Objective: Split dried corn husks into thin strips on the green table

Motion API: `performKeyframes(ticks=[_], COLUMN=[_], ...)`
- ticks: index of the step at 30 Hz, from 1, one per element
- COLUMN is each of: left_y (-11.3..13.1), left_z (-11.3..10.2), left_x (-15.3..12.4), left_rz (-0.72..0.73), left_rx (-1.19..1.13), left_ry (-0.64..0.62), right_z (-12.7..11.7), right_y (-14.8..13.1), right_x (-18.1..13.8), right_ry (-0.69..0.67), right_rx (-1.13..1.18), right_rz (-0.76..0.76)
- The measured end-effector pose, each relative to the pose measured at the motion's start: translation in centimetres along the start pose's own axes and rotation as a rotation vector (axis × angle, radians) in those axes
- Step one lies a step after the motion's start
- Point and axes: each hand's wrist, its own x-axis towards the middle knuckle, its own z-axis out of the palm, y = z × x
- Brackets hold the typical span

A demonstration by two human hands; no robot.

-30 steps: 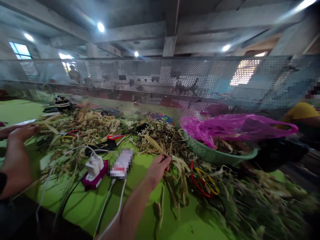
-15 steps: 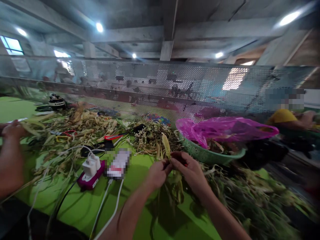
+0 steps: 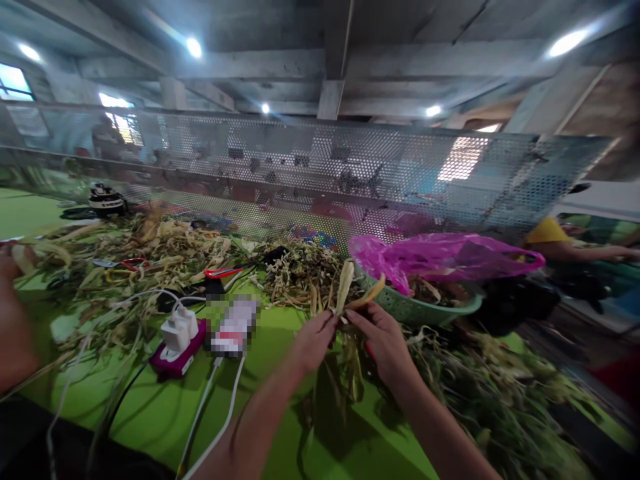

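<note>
My left hand (image 3: 316, 339) pinches a dried plant stalk (image 3: 353, 377), whose leaves hang below my fingers over the green table. A pale, split pod or leaf (image 3: 345, 283) stands up from my fingertips. Close beside it, my right hand (image 3: 383, 337) is closed on a yellowish strip of the same plant (image 3: 371, 293), which points up and to the right. Something small and red (image 3: 369, 351) shows under the right palm; its kind is hidden. Just behind my hands lies a heap of dry plant bits (image 3: 310, 270).
Left are a phone (image 3: 235, 325), a purple power strip (image 3: 179, 357) with white plugs and cables, and a red-handled cutter (image 3: 223, 273). Right stand a green basket (image 3: 440, 308) with a pink bag (image 3: 440, 260) and a plant pile (image 3: 480, 380). A co-worker's hand (image 3: 10, 267) is far left.
The pale pod or leaf between my fingers now stands spread apart from a yellowish strip, which has come out to the right. My right hand has turned slightly. The view shifted a little.
</note>
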Motion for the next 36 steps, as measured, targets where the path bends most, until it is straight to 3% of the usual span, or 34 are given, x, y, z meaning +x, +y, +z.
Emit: performKeyframes(ticks=[5,13,19,23,32,36], left_y=[0.3,-0.5,-0.1,0.1,-0.6,-0.5], left_z=[-0.5,-0.3,-0.7,-0.7,-0.7,-0.7], left_x=[0.0,0.3,0.4,0.5,0.5,0.7], left_rz=[0.022,0.083,0.028,-0.014,0.144,0.052], left_rx=[-0.019,-0.015,-0.197,-0.257,0.157,-0.069], left_ry=[0.07,-0.032,0.092,0.061,-0.067,-0.011], right_z=[0.1,0.0,0.4,0.2,-0.8,-0.4], right_y=[0.2,0.2,0.4,0.7,1.6,1.3], right_x=[0.0,-0.3,-0.6,-0.5,0.2,0.1], right_ry=[-0.012,-0.005,0.026,0.025,0.044,0.02], right_rx=[0.117,0.165,0.106,0.131,0.06,0.039], right_rz=[0.056,0.073,0.091,0.1,0.038,0.04])
